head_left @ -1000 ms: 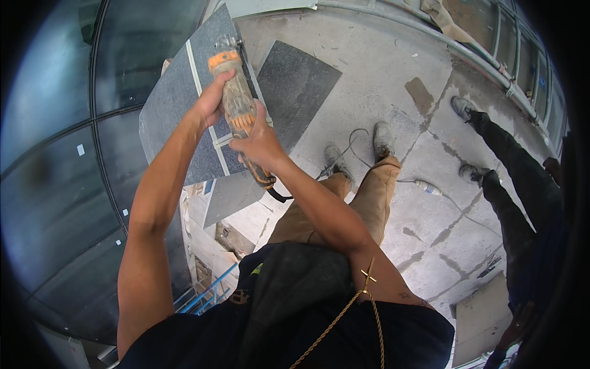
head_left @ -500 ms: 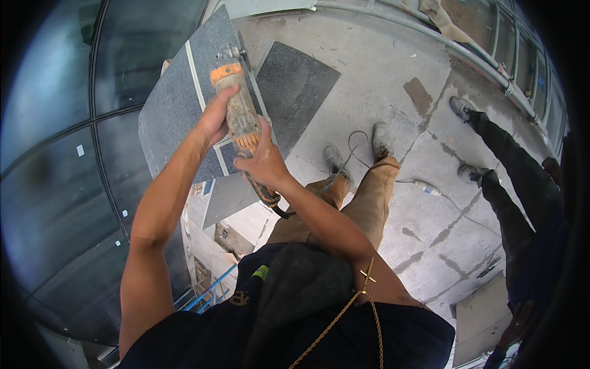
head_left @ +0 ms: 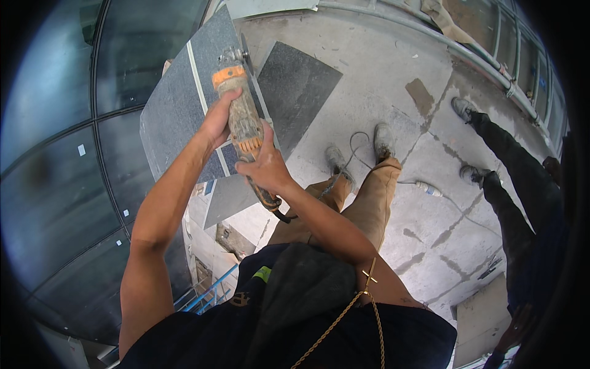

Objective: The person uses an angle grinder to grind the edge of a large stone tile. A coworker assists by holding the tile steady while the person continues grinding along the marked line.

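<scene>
"Over the right edge of the grey slab (head_left: 169, 117), how are the hands?"
"Left hand (head_left: 219, 120) wraps the grinder (head_left: 246, 117), right hand (head_left: 268, 169) its rear; fingers curled tight. Lining it up there seems the step; next calls for steadiness."
"Its look?"
"Dusty, orange-banded; whether the disc (head_left: 247, 54) touches slab, I can't tell."

Landmark: brown patch (head_left: 419, 97) on the pale concrete floor (head_left: 350, 80). Beyond it I log a metal pipe rail (head_left: 456, 47) curving past, with tan sheeting (head_left: 437, 13) by the pipe. To its right, near: a co-worker's dusty shoes (head_left: 464, 109) and dark trousers (head_left: 515, 154); upper body mostly lost in shadow. Well left of the patch: dark glass panels (head_left: 55, 203) carrying small white stickers (head_left: 81, 149). Far below it and to the left: blue bars (head_left: 212, 286). Below and right: a flat grey-beige board (head_left: 482, 313), material unclear to me.
</scene>
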`<control>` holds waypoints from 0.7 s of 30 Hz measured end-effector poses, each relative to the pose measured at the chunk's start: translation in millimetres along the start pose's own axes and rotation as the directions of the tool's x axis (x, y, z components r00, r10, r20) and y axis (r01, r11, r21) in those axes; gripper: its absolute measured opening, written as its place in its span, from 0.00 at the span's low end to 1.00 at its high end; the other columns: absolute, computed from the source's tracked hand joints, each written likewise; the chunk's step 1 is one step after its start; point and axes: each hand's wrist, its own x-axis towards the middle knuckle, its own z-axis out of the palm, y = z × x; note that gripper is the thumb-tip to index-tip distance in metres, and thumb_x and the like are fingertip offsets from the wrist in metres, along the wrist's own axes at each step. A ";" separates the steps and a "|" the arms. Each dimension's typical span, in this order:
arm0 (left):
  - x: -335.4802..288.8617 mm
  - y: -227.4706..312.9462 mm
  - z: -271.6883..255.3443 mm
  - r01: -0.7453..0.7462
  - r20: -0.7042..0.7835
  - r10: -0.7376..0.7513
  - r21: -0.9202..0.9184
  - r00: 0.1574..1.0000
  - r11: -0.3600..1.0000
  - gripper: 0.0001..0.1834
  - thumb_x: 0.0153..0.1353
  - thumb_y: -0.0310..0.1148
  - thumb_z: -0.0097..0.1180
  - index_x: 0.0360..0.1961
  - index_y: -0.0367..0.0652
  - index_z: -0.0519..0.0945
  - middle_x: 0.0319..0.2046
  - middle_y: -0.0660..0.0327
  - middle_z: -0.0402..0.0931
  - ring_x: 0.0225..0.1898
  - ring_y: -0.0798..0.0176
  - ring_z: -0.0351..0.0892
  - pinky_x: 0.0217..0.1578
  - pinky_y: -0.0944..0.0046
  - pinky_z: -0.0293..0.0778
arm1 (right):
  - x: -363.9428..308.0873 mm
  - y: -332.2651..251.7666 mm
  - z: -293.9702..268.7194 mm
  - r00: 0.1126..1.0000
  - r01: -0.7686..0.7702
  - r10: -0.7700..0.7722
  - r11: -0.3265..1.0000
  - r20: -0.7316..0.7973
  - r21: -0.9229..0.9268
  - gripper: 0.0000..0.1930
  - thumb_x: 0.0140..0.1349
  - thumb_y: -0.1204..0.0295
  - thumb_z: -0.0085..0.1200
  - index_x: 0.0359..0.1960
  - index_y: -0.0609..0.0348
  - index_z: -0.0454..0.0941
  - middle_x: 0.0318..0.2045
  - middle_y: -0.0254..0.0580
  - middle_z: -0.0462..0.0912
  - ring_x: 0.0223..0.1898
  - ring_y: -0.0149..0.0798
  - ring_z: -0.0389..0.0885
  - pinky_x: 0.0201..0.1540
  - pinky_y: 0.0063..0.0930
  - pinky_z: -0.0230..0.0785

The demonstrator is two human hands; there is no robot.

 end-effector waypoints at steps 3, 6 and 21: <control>8.3 2.2 -8.2 0.024 0.008 -0.025 0.024 1.000 0.999 0.42 0.68 0.62 0.57 0.64 0.32 0.71 0.51 0.45 0.80 0.53 0.50 0.83 0.59 0.48 0.77 | 12.3 13.0 3.1 0.996 0.084 -0.086 0.996 -0.027 -0.043 0.57 0.55 0.76 0.66 0.78 0.56 0.34 0.47 0.60 0.82 0.29 0.44 0.88 0.28 0.36 0.82; 13.0 6.3 -9.1 0.018 0.006 -0.018 0.054 1.000 0.998 0.44 0.68 0.63 0.56 0.66 0.32 0.70 0.52 0.44 0.80 0.55 0.49 0.82 0.60 0.48 0.77 | 21.6 16.4 2.7 0.994 0.105 -0.109 0.990 -0.032 -0.090 0.57 0.54 0.76 0.66 0.78 0.57 0.34 0.49 0.61 0.82 0.30 0.45 0.88 0.29 0.36 0.83; 34.7 21.9 -22.4 0.049 0.058 -0.054 0.090 0.997 0.995 0.46 0.68 0.65 0.54 0.70 0.33 0.67 0.56 0.42 0.79 0.57 0.48 0.81 0.63 0.47 0.75 | 36.4 -20.4 -0.2 1.000 -0.005 0.005 1.000 0.014 -0.011 0.57 0.54 0.76 0.65 0.79 0.56 0.34 0.49 0.61 0.82 0.32 0.45 0.88 0.28 0.36 0.84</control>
